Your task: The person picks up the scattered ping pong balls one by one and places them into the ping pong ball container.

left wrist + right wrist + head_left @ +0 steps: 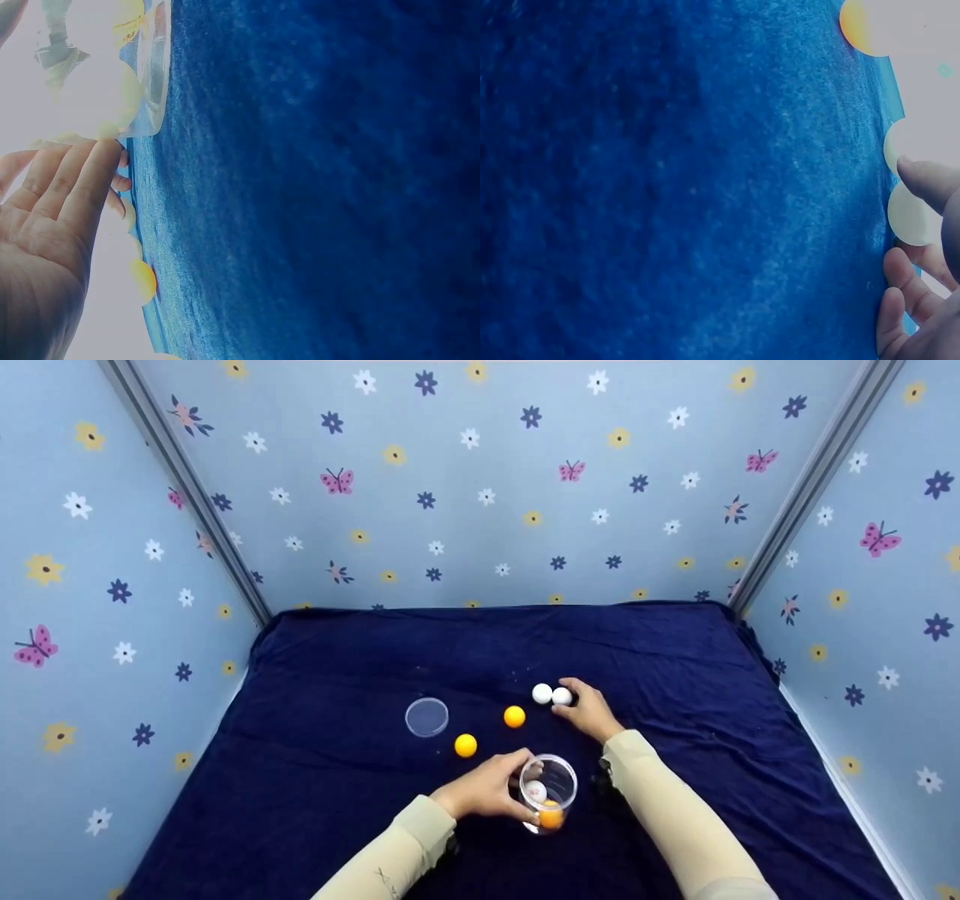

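Note:
My left hand (487, 787) grips a clear plastic jar (573, 781) from its left side, thumb and fingers around the wall. Through the lidless mouth I see a white ping-pong ball (535, 792) and an orange ping-pong ball (551, 816) inside. Farther back, the thumb and index finger of my right hand (592, 714) pinch another white ball (561, 697), which is still down at the cloth. Just left of it lies a second white ball (541, 694). In the right wrist view, the thumb overlaps the edge of the pinched ball (910, 214).
One orange ball (514, 716) lies left of the white pair, and another orange ball (466, 745) sits nearer the left hand. A clear round lid (427, 717) lies flat to the left. Dark blue cloth (337, 780) covers the table; flowered walls (480, 532) enclose it.

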`<state>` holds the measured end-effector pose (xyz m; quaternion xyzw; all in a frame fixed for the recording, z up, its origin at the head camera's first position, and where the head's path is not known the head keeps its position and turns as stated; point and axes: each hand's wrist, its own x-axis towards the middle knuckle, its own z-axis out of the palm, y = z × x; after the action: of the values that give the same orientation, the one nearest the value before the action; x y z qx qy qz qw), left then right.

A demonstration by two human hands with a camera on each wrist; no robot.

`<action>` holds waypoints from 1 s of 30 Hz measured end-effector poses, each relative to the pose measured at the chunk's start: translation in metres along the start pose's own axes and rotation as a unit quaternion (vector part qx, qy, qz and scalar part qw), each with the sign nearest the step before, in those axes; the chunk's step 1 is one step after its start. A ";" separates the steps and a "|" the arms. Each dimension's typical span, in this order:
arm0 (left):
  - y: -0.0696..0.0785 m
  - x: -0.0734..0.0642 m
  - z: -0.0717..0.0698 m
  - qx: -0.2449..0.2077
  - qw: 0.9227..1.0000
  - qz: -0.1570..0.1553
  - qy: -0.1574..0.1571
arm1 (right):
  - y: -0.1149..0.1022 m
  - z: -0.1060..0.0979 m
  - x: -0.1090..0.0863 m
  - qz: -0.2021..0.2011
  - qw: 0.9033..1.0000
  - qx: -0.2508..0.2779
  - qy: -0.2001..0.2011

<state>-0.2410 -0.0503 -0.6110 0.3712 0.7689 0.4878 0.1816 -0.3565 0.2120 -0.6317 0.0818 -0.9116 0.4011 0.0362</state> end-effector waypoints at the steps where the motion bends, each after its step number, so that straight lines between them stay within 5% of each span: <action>1: 0.000 0.000 0.000 0.003 1.000 0.001 -0.001 | 0.000 0.000 0.000 0.000 1.000 -0.002 0.000; 11: 0.003 0.001 -0.002 0.046 0.999 -0.004 0.006 | -0.002 -0.001 0.002 0.006 1.000 -0.022 0.010; 30: 0.001 -0.001 -0.002 0.047 0.999 0.001 0.008 | -0.004 -0.012 -0.001 -0.004 1.000 -0.013 0.014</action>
<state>-0.2413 -0.0523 -0.6095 0.3759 0.7920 0.4544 0.1580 -0.3551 0.2179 -0.6208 0.0797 -0.9157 0.3906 0.0517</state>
